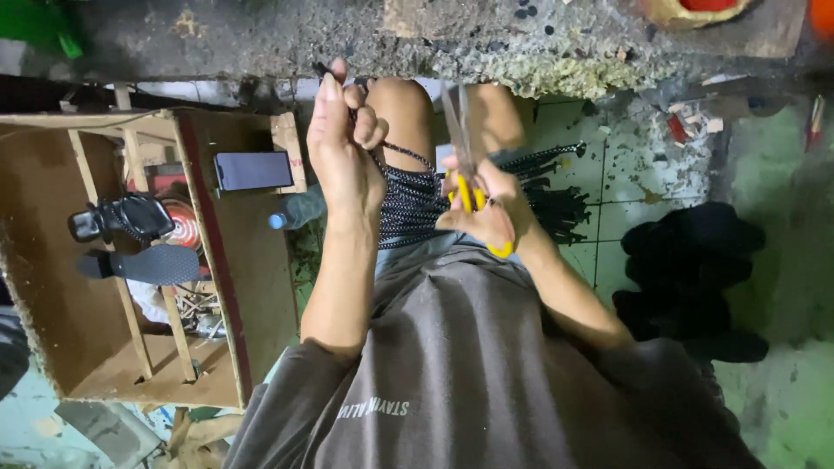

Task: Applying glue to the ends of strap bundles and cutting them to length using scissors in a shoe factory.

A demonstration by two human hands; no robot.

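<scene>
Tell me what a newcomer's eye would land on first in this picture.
At centre, the right hand grips yellow-handled scissors, blades pointing up, beside the left hand pinching a black speckled cord that lies bundled over the lap. On the left, a brown wooden box carries a dark flat phone on its rim.

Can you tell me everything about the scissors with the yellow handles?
The scissors have long, thin, grey metal-looking blades and bright yellow handle loops. The right hand grips them, fingers through the loops, so the handles are partly hidden. The blades point away from the person, close together, just above the black-and-white speckled cord bunched on the lap.
</scene>
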